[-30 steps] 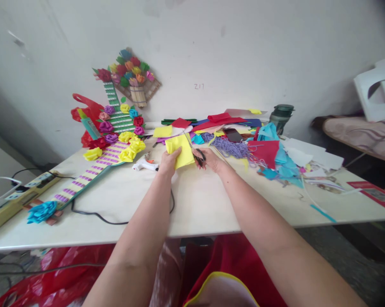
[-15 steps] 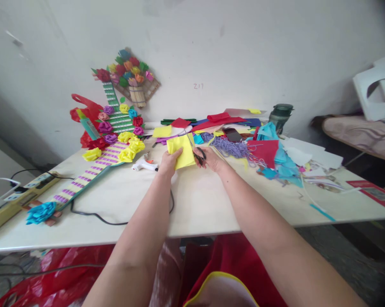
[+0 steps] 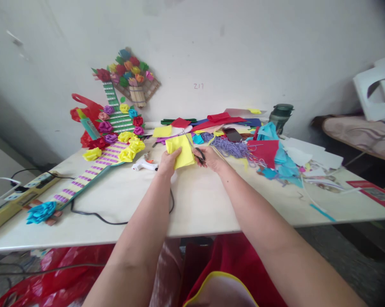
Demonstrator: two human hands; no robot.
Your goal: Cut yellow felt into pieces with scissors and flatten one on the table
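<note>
Yellow paper (image 3: 183, 154), folded or stacked, is pinched in my left hand (image 3: 168, 162) above the middle of the table. My right hand (image 3: 211, 158) is closed around the black handles of a pair of scissors (image 3: 200, 156). The scissor blades point away from me along the paper's right edge; whether they are biting into it I cannot tell. Just left of my left hand lies a white glue gun (image 3: 144, 163). Beyond my right hand is a heap of purple shredded paper strips (image 3: 227, 146).
Left stands a decorated strip (image 3: 90, 172) with paper flowers, near a glue bottle (image 3: 89, 125) and a power strip (image 3: 29, 192). Blue and red paper scraps (image 3: 262, 153), a phone (image 3: 233, 134) and a dark bottle (image 3: 280, 118) lie at back right. A black cord (image 3: 99, 219) crosses the table.
The yellow paper and my left hand have shifted very slightly left. The scissors have turned a little in my right hand, still beside the paper.
</note>
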